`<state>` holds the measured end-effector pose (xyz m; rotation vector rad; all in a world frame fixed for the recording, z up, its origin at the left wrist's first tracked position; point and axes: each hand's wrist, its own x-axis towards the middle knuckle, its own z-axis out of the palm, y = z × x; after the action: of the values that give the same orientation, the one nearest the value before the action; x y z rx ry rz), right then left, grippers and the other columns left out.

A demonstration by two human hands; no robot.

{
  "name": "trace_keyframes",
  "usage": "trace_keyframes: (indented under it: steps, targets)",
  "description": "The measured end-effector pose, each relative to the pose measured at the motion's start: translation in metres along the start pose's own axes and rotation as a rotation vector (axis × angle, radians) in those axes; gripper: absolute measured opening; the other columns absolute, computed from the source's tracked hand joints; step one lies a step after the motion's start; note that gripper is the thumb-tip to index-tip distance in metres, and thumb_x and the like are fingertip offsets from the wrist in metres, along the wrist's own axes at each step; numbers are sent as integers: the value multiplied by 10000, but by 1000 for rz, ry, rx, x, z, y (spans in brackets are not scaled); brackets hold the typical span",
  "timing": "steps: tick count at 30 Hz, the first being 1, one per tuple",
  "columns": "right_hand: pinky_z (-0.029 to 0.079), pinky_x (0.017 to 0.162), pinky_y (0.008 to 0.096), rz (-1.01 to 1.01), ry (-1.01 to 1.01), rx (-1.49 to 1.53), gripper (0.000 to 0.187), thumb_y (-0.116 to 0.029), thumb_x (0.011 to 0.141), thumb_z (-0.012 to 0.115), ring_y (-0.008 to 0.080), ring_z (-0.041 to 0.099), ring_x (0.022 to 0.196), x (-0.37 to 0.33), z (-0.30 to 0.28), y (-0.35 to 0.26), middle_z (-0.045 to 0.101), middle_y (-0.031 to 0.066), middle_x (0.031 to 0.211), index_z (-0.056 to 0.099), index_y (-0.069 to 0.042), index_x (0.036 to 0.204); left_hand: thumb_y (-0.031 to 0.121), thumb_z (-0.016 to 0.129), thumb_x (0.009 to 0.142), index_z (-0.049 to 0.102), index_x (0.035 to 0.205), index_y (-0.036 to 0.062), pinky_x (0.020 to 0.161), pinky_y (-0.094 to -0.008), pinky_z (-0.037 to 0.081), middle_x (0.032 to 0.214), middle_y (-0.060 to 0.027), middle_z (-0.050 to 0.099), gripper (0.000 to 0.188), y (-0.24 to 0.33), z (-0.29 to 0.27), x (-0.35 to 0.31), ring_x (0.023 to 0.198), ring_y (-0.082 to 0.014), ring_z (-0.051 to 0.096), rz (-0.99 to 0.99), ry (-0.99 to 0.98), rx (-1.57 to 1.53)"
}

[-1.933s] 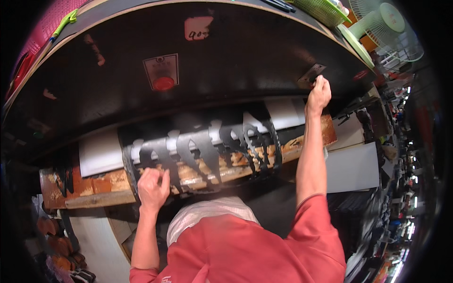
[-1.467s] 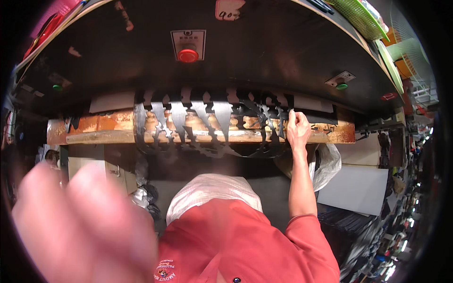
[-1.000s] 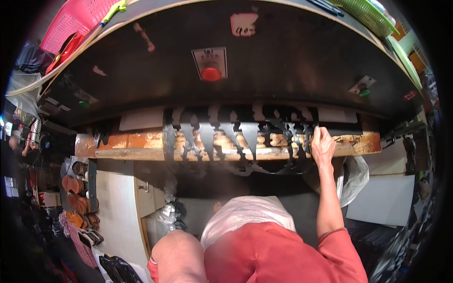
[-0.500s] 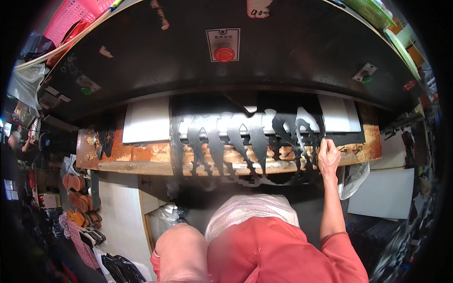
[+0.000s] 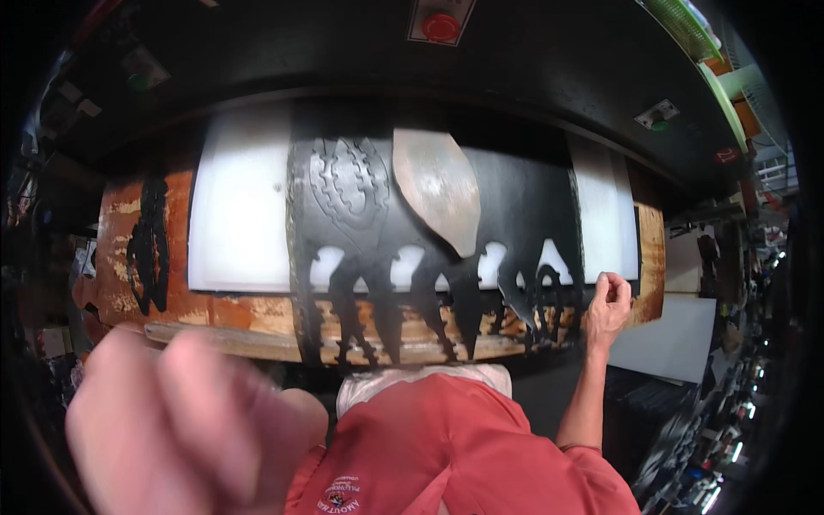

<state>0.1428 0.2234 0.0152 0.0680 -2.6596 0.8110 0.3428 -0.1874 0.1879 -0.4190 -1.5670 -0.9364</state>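
A black sheet (image 5: pixel 524 206) with notched cut-outs along its near edge lies across the white boards and hangs over the wooden bench front. On it rests a pale brown leaf-shaped plate (image 5: pixel 438 189), its tip toward me. Left of the plate, a notched oval outline (image 5: pixel 350 184) shows in the sheet. My right hand (image 5: pixel 606 309) is just right of the sheet's right edge, over the board, fingers bent and closed; what they hold, if anything, is hidden. My left hand (image 5: pixel 172 421) is raised close at lower left, badly blurred, so its fingers cannot be read.
A dark machine front with a red button (image 5: pixel 441 28) and a green button (image 5: pixel 658 124) overhangs the far side. Thin black notched scraps (image 5: pixel 150 249) lie on the bench's left end. A white panel (image 5: pixel 665 339) stands low at right.
My left hand has come into view at lower left. My right hand has left the sheet's edge. The view has shifted, showing more of the sheet and the leaf-shaped plate.
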Motion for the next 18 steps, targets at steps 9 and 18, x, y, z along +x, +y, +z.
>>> trace_keyframes:
  steps: [9, 18]
  targets:
    - [380, 1212, 501, -510, -578, 82, 1039, -412, 721, 931, 472, 441, 1439, 2, 130, -195, 412, 363, 1562, 467, 15, 1547, 97, 662, 986, 617, 1412, -21, 1216, -508, 382, 1503, -221, 579, 444, -164, 69, -157, 1470, -383, 484, -655, -607, 539]
    - [391, 1210, 466, -256, -801, 392, 1024, -311, 613, 904, 393, 475, 1458, 57, 131, -206, 469, 297, 1574, 547, -67, 1541, 119, 738, 922, 589, 1404, -52, 1227, -537, 356, 1527, -201, 562, 532, -166, 69, -171, 1487, -412, 447, -531, -725, 648]
